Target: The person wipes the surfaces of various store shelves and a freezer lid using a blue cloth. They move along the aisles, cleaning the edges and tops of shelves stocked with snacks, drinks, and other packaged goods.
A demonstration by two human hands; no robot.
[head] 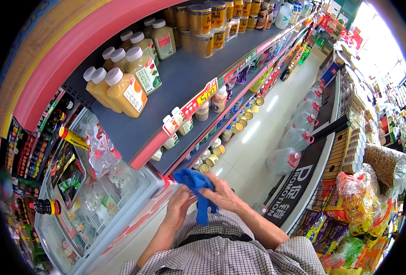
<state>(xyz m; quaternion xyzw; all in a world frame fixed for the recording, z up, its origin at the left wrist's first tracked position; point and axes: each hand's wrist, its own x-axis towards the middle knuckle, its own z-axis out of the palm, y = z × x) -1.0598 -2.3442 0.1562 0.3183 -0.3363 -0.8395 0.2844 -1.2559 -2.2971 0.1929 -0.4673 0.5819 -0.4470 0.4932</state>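
A crumpled blue cloth [193, 183] is bunched between my two hands in front of my waist, with one end hanging down. My right hand [220, 192] grips it from the right, thumb and fingers pressed on the fabric. On the other side my left hand [181, 199] has its fingers closed at the cloth's edge; part of those fingers is hidden behind it. Just beyond my hands is the corner of a grey store shelf [175, 99]. White-capped juice bottles [129, 94] stand on its top level, with tan-coloured jars [201, 31] farther along.
A glass-topped chest freezer [120, 206] stands at my left, with packets and a dark bottle [46, 207] on its glass. Large water bottles [285, 160] line the aisle floor [254, 127]. At right is a promotion stand [294, 185] with bagged snacks [356, 199].
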